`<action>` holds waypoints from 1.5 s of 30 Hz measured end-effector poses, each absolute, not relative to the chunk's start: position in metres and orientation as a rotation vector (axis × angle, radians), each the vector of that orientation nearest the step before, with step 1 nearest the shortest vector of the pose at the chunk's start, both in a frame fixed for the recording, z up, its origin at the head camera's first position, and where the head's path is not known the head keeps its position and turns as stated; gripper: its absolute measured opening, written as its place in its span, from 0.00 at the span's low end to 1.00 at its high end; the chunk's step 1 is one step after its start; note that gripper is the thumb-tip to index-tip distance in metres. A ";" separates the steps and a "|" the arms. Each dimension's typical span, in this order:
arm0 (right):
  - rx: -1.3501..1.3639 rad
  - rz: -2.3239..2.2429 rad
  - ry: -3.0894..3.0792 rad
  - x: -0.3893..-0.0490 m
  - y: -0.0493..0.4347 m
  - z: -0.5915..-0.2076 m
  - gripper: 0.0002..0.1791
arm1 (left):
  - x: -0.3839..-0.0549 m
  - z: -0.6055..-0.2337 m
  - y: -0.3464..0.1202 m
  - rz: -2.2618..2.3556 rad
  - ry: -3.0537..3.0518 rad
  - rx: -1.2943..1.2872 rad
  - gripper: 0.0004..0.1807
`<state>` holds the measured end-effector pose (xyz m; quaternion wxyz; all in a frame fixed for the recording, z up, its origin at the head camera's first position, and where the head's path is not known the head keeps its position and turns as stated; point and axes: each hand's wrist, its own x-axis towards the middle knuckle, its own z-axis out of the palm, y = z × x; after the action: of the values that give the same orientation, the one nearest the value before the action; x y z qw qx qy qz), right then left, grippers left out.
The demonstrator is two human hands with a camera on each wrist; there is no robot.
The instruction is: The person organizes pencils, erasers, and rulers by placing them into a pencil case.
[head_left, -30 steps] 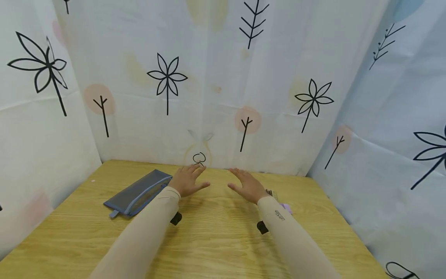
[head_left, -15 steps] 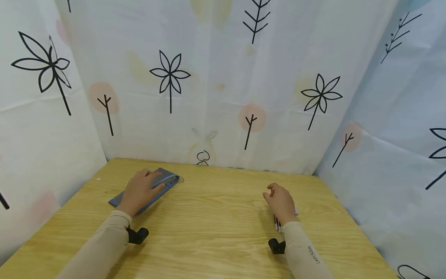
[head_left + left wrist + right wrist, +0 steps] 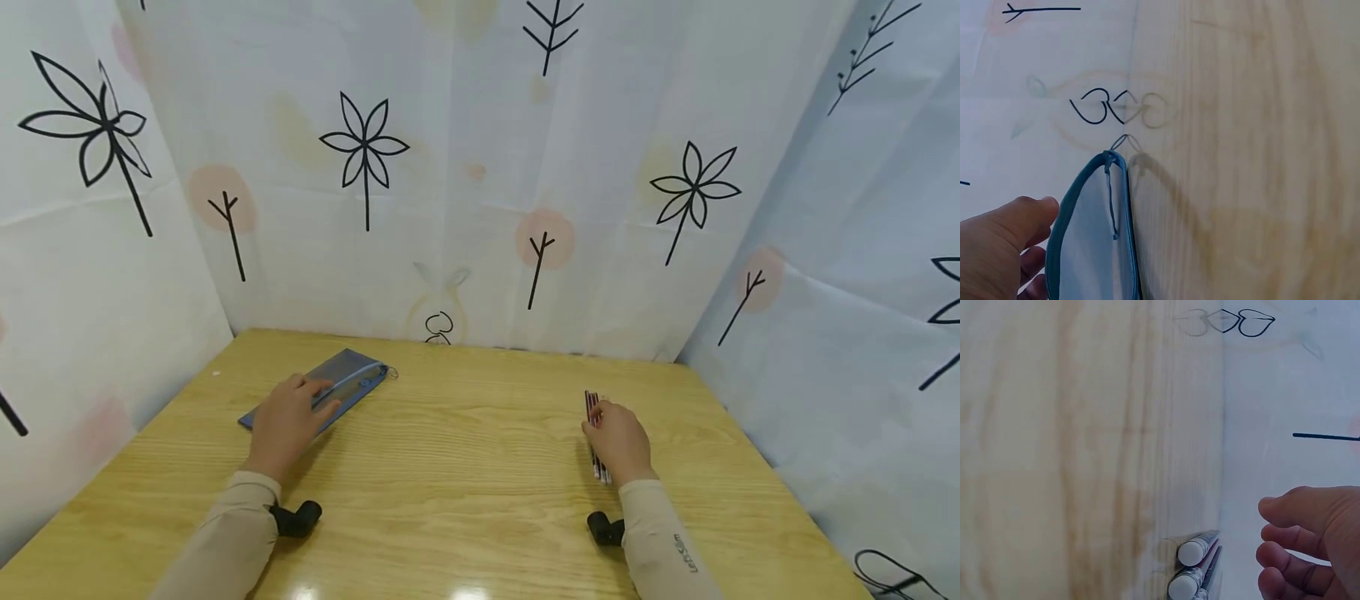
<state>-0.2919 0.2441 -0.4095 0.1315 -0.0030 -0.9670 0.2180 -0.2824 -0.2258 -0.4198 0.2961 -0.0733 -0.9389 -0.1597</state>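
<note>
Between pouch [image 3: 352, 375] and pencils [image 3: 597, 468], broad tabletop [image 3: 457, 467].

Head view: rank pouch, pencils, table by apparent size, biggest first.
1. Table, by far
2. Pouch, partly covered by the left hand
3. Pencils, a narrow bundle partly covered by the right hand

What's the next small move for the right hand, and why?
Probably lower the right hand and close its fingers around the pencils: they lie below it, and the right wrist view shows a gap between them and the fingers.
</note>
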 end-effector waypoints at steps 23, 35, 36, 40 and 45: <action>-0.003 0.698 -2.884 -0.296 0.244 -0.413 0.09 | -0.294 -0.424 -0.232 -0.514 -2.569 -0.101 0.16; -0.035 0.692 -2.900 -0.299 0.244 -0.412 0.05 | -0.299 -0.427 -0.227 -0.521 -2.590 -0.117 0.16; -0.041 0.683 -2.900 -0.299 0.244 -0.413 0.05 | -0.299 -0.426 -0.226 -0.521 -2.592 -0.119 0.16; -0.052 0.660 -2.894 -0.302 0.244 -0.414 0.04 | -0.300 -0.426 -0.225 -0.522 -2.601 -0.129 0.15; -0.036 0.658 -2.886 -0.306 0.242 -0.417 0.04 | -0.300 -0.427 -0.226 -0.523 -2.614 -0.125 0.16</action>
<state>-0.3058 0.2424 -0.4175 0.0906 -0.0121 -0.9709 0.2215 -0.2996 -0.2261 -0.4274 0.2341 -0.0455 -0.9523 -0.1906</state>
